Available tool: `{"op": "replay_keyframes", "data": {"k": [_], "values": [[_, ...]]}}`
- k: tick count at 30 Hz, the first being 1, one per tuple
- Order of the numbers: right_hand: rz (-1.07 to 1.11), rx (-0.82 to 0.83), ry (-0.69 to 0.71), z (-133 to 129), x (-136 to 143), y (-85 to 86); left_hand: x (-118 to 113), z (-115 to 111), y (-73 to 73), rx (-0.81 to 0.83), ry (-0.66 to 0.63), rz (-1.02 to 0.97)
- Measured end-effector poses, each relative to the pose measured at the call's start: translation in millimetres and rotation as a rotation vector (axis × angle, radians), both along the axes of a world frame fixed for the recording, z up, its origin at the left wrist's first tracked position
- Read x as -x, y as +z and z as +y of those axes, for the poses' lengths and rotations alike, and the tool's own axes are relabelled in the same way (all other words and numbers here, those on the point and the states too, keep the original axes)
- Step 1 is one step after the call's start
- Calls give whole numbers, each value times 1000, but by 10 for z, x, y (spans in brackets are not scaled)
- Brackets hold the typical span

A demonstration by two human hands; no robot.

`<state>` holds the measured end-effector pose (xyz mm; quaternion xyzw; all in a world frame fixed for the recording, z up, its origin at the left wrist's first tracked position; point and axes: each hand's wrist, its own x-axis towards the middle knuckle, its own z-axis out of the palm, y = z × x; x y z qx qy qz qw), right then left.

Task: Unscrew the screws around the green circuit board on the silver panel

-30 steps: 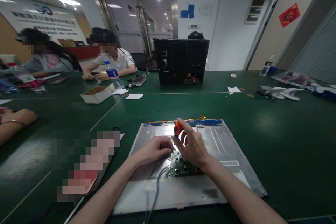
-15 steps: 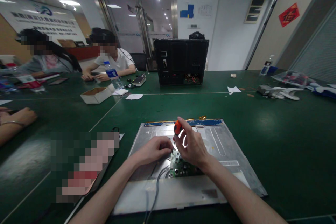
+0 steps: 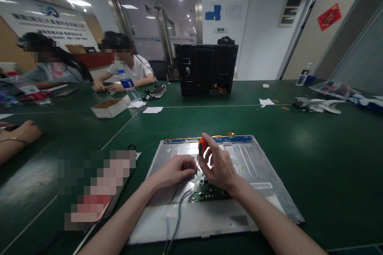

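Observation:
A metal display panel lies flat on the green table, with a green circuit board on it and grey cables running toward me. My right hand grips a screwdriver by its orange and black handle, its shaft slanting down to the board's upper left corner. Beside that tip, my left hand has its fingers curled together at the board's edge; whatever they pinch is too small to make out.
A black monitor casing stands behind the panel. Left of it are an open white box and a bottle. A person's hand rests at far left. White plastic parts lie at right.
The screwdriver's handle has turned slightly between my right fingers. My left hand stays in place. The person's hand at far left has shifted slightly.

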<state>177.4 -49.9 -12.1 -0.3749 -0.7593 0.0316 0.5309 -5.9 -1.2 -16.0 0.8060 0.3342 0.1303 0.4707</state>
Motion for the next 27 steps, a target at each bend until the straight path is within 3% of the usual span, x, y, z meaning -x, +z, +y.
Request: {"op": "replay_keyframes", "data": {"k": [10, 18, 27], "values": [[-11, -1, 1, 15, -4, -25, 19, 25, -60, 7, -2, 1], [-9, -45, -40, 37, 6, -41, 11, 5, -19, -12, 13, 43], [-13, 17, -2, 7, -8, -10, 4, 3, -1, -8, 3, 47]]}}
